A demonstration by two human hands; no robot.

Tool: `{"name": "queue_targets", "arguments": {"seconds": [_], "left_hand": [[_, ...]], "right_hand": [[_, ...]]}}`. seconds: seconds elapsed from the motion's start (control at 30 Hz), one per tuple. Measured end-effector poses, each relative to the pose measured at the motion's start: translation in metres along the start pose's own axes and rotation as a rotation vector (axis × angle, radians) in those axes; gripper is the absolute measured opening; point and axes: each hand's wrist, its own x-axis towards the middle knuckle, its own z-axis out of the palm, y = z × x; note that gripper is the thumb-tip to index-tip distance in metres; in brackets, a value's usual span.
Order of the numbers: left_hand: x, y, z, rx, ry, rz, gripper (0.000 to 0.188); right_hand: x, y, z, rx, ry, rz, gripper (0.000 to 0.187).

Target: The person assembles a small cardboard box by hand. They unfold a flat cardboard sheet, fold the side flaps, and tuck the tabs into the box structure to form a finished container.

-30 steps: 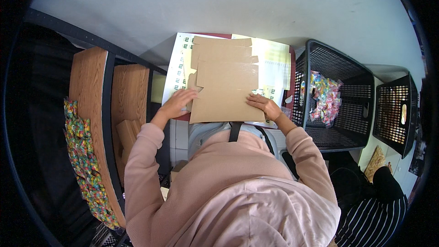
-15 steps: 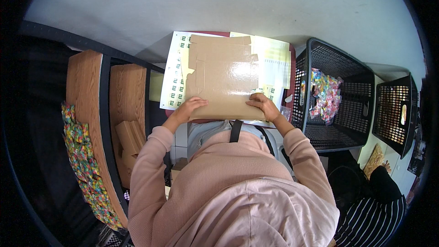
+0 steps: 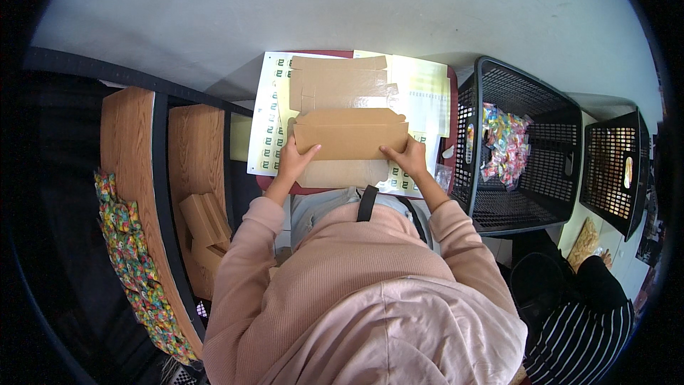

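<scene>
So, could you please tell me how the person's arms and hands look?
The sleeves are long, pale pink and loose, with matching cuffs that leave the wrists uncovered. The left hand and right hand wear no gloves.

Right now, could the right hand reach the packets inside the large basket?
Probably not: the right hand holds cardboard, and the basket has a wall facing that hand, though its top looks open.

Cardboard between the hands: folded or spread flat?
Partly folded: the cardboard bends at a crosswise crease, its panels shaded differently. The left hand and right hand grip its sides.
</scene>
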Motion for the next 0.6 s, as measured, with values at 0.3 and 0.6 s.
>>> {"name": "queue_targets", "arguments": {"seconds": [0.3, 0.6], "left_hand": [[-0.004, 0.019, 0.028, 0.649, 0.108, 0.582, 0.056], [0.001, 0.026, 0.055, 0.730, -0.315, 0.629, 0.058]], "right_hand": [[-0.004, -0.019, 0.009, -0.292, 0.097, 0.122, 0.079], [0.002, -0.029, 0.021, -0.586, 0.109, -0.397, 0.080]]}}
